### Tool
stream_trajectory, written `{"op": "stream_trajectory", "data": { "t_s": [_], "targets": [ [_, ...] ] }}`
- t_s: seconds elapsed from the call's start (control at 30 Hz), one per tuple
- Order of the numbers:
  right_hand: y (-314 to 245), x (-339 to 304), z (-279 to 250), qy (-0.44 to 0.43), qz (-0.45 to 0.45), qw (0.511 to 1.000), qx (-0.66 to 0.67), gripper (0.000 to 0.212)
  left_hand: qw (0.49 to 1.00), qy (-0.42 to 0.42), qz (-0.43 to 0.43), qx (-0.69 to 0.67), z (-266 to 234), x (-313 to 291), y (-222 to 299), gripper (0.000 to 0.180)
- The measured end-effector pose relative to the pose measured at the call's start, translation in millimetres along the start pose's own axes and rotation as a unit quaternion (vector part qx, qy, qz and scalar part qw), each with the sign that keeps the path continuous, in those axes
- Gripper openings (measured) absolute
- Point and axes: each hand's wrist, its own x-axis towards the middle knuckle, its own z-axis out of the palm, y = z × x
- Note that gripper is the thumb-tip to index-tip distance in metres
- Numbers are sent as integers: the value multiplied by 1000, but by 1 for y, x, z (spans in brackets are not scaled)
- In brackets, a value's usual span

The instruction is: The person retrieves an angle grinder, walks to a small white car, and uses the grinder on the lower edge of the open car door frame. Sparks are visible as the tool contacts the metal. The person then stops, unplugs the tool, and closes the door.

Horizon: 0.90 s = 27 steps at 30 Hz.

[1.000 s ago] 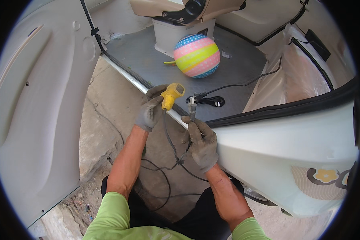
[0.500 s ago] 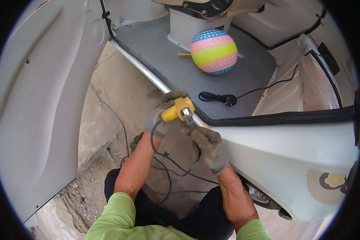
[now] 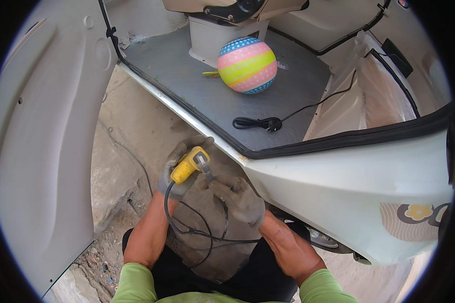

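My gloved left hand (image 3: 176, 160) wraps around a yellow extension-cord socket (image 3: 183, 171), with a black cable running down from its lower end. In my gloved right hand (image 3: 240, 199) a dark plug (image 3: 206, 170) is pinched between thumb and fingers. The plug's head meets the socket's end, and a bright metallic bit shows where they join. I cannot tell how far the prongs go in. Both hands are just outside the door sill of a white vehicle (image 3: 308, 174), above the ground. Black cables (image 3: 222, 239) hang in loops below the hands, between my knees.
A striped, dotted ball (image 3: 246, 65) rests on the vehicle's grey floor (image 3: 172, 76) by the seat base (image 3: 207, 43). Nearer lies a bundled black cord with a plug (image 3: 258, 123). The open door (image 3: 50, 136) stands at left. Broken concrete (image 3: 114, 202) lies beneath it.
My hands have drawn back from the sill, down toward me and slightly left, bringing the socket and plug along. The view has shifted, so the vehicle interior appears farther left.
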Motion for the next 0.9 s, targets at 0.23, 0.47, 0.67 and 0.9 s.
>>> {"op": "stream_trajectory", "data": {
  "t_s": [0.23,0.47,0.67,0.9],
  "targets": [
    [-7,0,14,21,86,995,45,31,998,24,-41,38,-14,-20,21,31],
    [-23,2,16,37,217,973,67,39,997,67,4,37,-23,-25,49,23],
    [-28,8,21,-3,254,966,43,38,995,81,-38,45,-23,-28,52,25],
    [-4,2,17,-50,160,986,-1,29,990,101,-64,76,-28,-27,41,28]
  ]
}}
